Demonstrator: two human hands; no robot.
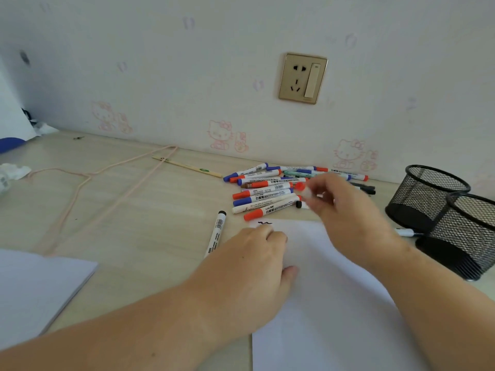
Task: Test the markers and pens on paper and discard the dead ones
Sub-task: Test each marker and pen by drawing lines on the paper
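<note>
Nearest, the left hand (pixel 257 253) rests with loosely curled fingers on the white paper (pixel 334 303), holding nothing, just below a small dark scribble (pixel 263 223). Beyond it the right hand (pixel 345 204), motion-blurred, pinches a red-capped marker (pixel 302 189) over the pile of markers (pixel 270 191) on the tabletop (pixel 134 210). One black-capped marker (pixel 216 232) lies apart, left of the paper. Two black mesh cups (pixel 442 210) stand at right; their contents cannot be made out.
</note>
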